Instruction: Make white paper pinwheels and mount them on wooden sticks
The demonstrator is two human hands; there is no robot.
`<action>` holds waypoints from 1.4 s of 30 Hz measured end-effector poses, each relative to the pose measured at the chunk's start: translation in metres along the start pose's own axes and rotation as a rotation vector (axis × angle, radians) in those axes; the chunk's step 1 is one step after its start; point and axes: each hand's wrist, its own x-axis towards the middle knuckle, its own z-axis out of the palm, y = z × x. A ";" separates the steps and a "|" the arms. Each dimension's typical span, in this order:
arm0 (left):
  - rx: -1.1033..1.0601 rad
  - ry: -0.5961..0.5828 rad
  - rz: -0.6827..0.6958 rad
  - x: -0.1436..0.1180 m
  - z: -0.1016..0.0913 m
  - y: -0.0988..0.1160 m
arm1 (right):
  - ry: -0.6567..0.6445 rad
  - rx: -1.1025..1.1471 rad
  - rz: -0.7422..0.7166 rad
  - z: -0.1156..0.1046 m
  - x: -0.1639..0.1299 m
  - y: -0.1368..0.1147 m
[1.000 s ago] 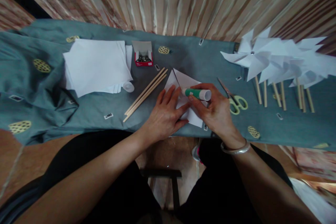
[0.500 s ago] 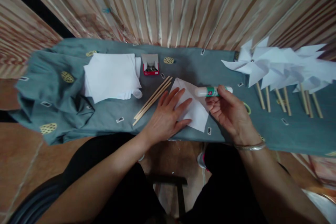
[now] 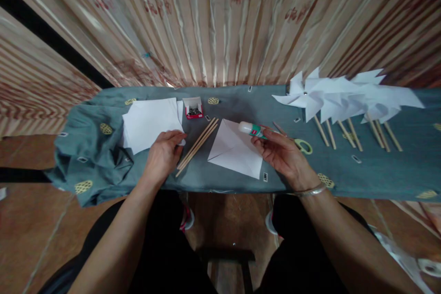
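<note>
My right hand (image 3: 279, 154) grips a white and green glue stick (image 3: 252, 129), its white end pointing left, above a square of white paper (image 3: 237, 151). That sheet lies flat with crease lines on it. At the lower right corner of the white paper stack (image 3: 151, 121), my left hand (image 3: 165, 154) closes thumb and fingers on the small pale glue stick cap (image 3: 182, 142), mostly hidden by the fingers. Thin wooden sticks (image 3: 198, 147) lie slantwise between my left hand and the square.
A small red box (image 3: 193, 108) of metal pins stands behind the sticks. Scissors with light green handles (image 3: 303, 146) lie right of my right hand. Several white paper pinwheels (image 3: 344, 96) on sticks overlap at the right. A grey-green cloth (image 3: 241, 101) covers the table; a curtain (image 3: 220, 23) hangs behind.
My left hand has left the paper square and moved left to the cap beside the stack. My right hand still holds the glue stick, now tilted. The view has shifted upward.
</note>
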 end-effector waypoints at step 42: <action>-1.772 -0.025 -0.717 0.015 0.026 0.104 | -0.165 -0.012 0.040 0.018 -0.006 0.015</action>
